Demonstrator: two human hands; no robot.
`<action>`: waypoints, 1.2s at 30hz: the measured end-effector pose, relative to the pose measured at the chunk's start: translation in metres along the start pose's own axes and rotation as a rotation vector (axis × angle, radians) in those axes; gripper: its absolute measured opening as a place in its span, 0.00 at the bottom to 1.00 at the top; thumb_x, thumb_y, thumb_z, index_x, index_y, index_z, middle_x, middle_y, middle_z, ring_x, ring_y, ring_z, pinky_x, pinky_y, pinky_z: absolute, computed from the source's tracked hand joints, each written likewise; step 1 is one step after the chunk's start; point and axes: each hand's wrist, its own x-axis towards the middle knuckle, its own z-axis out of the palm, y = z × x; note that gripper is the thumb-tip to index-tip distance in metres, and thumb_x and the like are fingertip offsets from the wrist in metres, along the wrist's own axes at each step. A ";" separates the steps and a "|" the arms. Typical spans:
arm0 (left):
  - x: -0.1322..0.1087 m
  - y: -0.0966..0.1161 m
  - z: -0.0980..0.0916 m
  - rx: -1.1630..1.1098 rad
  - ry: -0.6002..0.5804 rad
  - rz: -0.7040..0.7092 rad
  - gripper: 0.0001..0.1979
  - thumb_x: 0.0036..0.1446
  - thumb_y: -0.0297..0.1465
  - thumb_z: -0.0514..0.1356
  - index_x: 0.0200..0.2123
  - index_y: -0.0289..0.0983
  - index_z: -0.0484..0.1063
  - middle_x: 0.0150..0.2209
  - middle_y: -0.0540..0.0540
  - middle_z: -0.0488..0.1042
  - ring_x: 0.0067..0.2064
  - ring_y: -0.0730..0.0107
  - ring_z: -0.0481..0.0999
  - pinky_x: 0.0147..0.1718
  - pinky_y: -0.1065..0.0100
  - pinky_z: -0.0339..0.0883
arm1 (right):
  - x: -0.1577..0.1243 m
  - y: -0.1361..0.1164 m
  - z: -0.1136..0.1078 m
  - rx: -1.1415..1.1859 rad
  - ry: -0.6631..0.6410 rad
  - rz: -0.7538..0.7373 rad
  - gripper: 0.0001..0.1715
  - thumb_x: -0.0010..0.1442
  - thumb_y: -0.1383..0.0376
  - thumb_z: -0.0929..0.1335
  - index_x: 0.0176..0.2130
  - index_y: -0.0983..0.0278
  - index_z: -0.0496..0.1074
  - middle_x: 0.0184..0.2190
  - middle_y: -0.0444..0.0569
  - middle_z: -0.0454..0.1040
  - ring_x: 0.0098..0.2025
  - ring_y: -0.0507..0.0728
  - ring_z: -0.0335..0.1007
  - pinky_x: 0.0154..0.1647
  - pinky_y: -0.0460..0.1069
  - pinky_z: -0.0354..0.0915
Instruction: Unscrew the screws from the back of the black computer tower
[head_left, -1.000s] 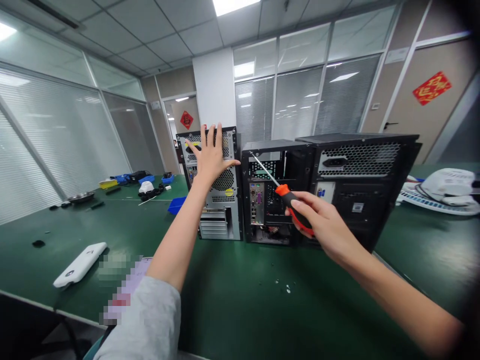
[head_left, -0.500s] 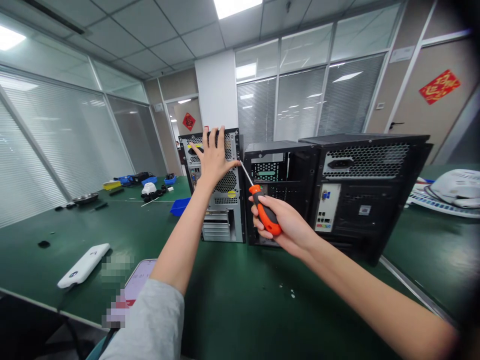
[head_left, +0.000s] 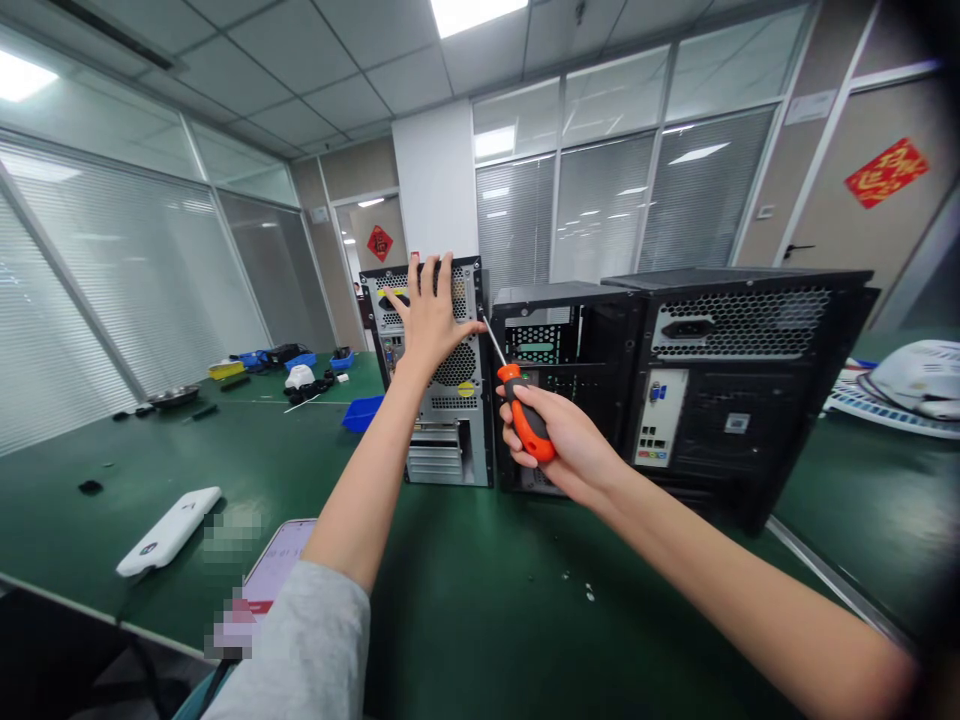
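My left hand (head_left: 433, 318) lies spread against the back panel of the left computer case (head_left: 439, 462), its thumb reaching toward the panel's right edge. In my right hand (head_left: 551, 430) is an orange and black screwdriver (head_left: 534, 428), gripped by the handle. Its thin shaft slants up and left, and the tip is at the right edge of that case, close to my left thumb. Whether the tip sits in a screw is too small to tell. Just right of it stands a black case (head_left: 559, 300) with openings in its back.
Another black computer case (head_left: 750, 400) stands further right. Small screws (head_left: 589, 592) lie on the green table (head_left: 480, 620). At left are a white device (head_left: 171, 530) and a phone (head_left: 281, 560). A blue tray (head_left: 362, 413) sits behind my left arm; a white helmet (head_left: 919, 375) lies far right.
The screwdriver and my right hand have shifted slightly, with the handle a little higher and further left. My left hand stays spread on the case. The view has moved slightly.
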 end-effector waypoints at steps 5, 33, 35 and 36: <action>0.000 -0.001 0.002 0.006 0.019 0.005 0.49 0.47 0.47 0.62 0.66 0.41 0.40 0.66 0.38 0.45 0.67 0.43 0.36 0.58 0.33 0.27 | 0.005 0.000 0.003 0.034 -0.008 0.001 0.09 0.54 0.62 0.67 0.34 0.64 0.66 0.22 0.42 0.67 0.17 0.48 0.59 0.10 0.42 0.51; 0.002 0.001 -0.001 -0.046 0.004 -0.002 0.37 0.55 0.41 0.54 0.65 0.41 0.43 0.67 0.39 0.45 0.67 0.47 0.38 0.59 0.35 0.31 | -0.006 -0.047 0.064 0.540 -0.227 0.192 0.18 0.68 0.61 0.51 0.36 0.64 0.63 0.25 0.44 0.65 0.19 0.45 0.58 0.11 0.37 0.56; 0.001 0.002 -0.002 -0.032 0.015 0.007 0.36 0.56 0.38 0.53 0.65 0.41 0.43 0.66 0.39 0.46 0.67 0.48 0.38 0.58 0.34 0.29 | -0.006 -0.050 0.062 0.576 -0.227 0.208 0.18 0.68 0.60 0.51 0.37 0.65 0.63 0.26 0.44 0.65 0.20 0.45 0.59 0.13 0.36 0.59; 0.000 0.002 -0.004 -0.028 0.017 0.011 0.36 0.56 0.37 0.53 0.65 0.41 0.43 0.67 0.39 0.46 0.67 0.48 0.38 0.58 0.33 0.29 | -0.006 -0.051 0.061 0.586 -0.221 0.211 0.19 0.68 0.60 0.51 0.37 0.65 0.64 0.26 0.44 0.65 0.20 0.44 0.59 0.13 0.36 0.60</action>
